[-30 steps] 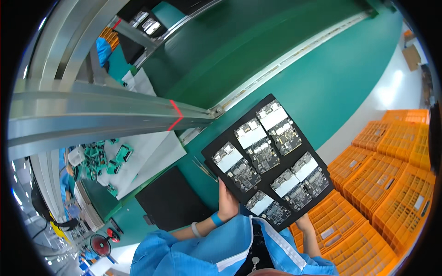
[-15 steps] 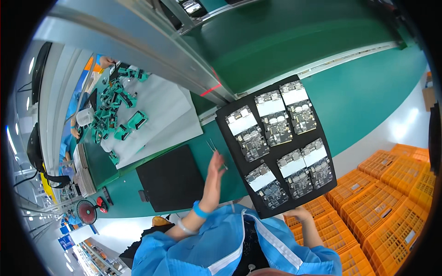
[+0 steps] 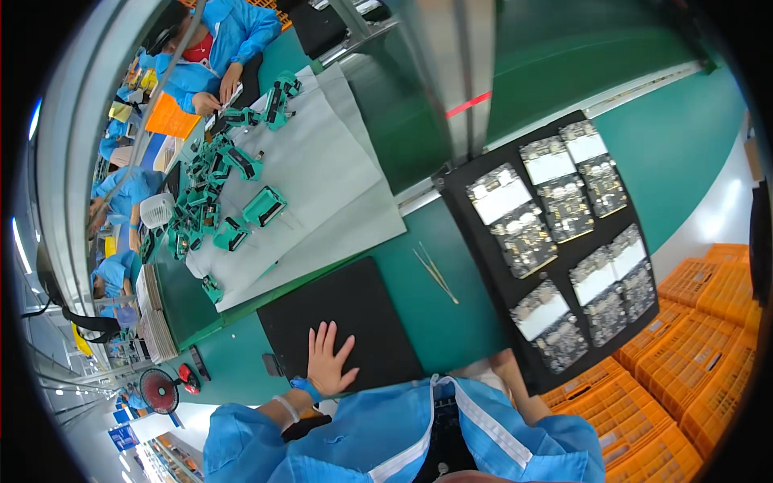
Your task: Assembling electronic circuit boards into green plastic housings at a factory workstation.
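My left hand (image 3: pixel 328 364), fingers spread, rests on a bare black mat (image 3: pixel 346 298) on the green table. My right hand (image 3: pixel 506 369) is at the near edge of a black board (image 3: pixel 560 270); its fingers are mostly hidden, so I cannot tell whether they grip it. Several circuit boards (image 3: pixel 514 221) with white label areas lie in two rows on that board. A pair of tweezers (image 3: pixel 436 274) lies on the table between the mat and the board.
Green plastic fixtures (image 3: pixel 213 193) are piled on white sheets (image 3: pixel 322 161) at the left. A metal post (image 3: pixel 459 80) stands behind the board. Orange crates (image 3: pixel 644 386) fill the right. Co-workers' hands (image 3: pixel 217 92) work at far left, above a small fan (image 3: pixel 159 390).
My left hand has left the tweezers, which now lie on the table, and moved left onto the black mat with fingers spread. The whole view has shifted.
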Action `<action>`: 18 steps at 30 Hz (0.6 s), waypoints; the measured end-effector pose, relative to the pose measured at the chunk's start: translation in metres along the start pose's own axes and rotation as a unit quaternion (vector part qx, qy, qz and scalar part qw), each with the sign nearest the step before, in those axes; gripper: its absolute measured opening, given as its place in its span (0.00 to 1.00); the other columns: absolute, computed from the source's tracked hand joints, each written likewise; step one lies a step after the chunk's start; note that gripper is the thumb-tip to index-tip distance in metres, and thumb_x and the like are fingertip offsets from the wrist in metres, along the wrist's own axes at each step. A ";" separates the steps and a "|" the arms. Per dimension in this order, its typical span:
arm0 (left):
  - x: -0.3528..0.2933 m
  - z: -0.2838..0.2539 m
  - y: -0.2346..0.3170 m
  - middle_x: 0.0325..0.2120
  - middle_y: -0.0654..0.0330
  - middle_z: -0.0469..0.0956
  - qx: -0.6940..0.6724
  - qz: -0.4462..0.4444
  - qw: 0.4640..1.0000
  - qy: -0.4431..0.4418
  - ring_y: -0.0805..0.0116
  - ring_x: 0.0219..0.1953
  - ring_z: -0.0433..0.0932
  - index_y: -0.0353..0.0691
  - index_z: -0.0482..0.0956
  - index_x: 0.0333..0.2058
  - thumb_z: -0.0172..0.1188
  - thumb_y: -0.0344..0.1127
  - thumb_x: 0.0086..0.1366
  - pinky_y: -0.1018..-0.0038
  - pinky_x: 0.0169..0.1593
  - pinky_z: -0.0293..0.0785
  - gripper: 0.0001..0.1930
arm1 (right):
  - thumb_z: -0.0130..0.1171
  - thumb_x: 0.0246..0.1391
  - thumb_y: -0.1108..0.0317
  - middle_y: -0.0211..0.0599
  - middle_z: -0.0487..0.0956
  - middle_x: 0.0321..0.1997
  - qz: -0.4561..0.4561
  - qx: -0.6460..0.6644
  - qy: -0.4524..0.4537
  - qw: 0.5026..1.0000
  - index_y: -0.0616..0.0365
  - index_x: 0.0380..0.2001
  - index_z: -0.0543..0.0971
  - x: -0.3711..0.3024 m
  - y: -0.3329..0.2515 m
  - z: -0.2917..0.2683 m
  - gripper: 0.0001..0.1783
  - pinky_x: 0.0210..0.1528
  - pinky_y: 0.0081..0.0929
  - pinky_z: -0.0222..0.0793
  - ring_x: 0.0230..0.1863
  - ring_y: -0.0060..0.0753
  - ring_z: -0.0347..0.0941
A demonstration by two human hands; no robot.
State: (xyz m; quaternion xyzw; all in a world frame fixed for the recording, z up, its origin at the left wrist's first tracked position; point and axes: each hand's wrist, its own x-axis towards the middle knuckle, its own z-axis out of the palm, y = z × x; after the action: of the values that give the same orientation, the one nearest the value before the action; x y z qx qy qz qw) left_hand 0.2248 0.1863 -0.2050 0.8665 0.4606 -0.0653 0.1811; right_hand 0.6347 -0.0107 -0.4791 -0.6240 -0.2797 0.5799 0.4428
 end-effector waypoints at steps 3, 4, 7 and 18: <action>-0.008 0.008 -0.015 0.68 0.34 0.46 -0.002 0.010 1.000 -0.003 0.29 0.70 0.43 0.43 0.66 0.63 0.58 0.51 0.57 0.34 0.68 0.36 0.36 | 0.51 0.64 0.58 0.43 0.70 0.65 -0.103 -0.193 -0.015 0.976 0.58 0.63 0.67 0.024 0.044 0.059 0.27 0.66 0.42 0.61 0.64 0.44 0.66; -0.016 0.011 -0.019 0.68 0.33 0.46 -0.002 0.009 1.000 -0.010 0.29 0.70 0.43 0.42 0.66 0.63 0.58 0.51 0.58 0.34 0.68 0.36 0.36 | 0.50 0.65 0.58 0.43 0.70 0.65 -0.134 -0.256 -0.020 0.957 0.58 0.63 0.67 0.021 0.065 0.074 0.27 0.66 0.42 0.60 0.65 0.44 0.65; -0.021 0.016 -0.033 0.68 0.34 0.46 -0.005 0.019 1.000 -0.007 0.29 0.70 0.43 0.42 0.65 0.63 0.58 0.50 0.58 0.34 0.68 0.36 0.36 | 0.48 0.67 0.57 0.43 0.69 0.66 -0.235 -0.439 -0.025 0.867 0.58 0.64 0.66 0.027 0.122 0.111 0.27 0.67 0.42 0.59 0.66 0.45 0.64; -0.037 0.050 -0.041 0.69 0.39 0.50 -0.038 0.069 0.994 0.069 0.37 0.71 0.46 0.44 0.66 0.65 0.56 0.44 0.62 0.42 0.70 0.36 0.32 | 0.60 0.48 0.62 0.50 0.76 0.53 -0.302 -0.524 0.118 0.788 0.57 0.50 0.77 0.045 0.081 0.168 0.24 0.54 0.51 0.65 0.53 0.54 0.71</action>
State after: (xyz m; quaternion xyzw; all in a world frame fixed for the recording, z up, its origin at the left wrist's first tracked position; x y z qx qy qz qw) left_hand 0.1729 0.1600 -0.2508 0.8910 0.4135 0.0252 0.1857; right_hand 0.4653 0.0296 -0.5605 -0.7073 -0.6606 0.1028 0.2297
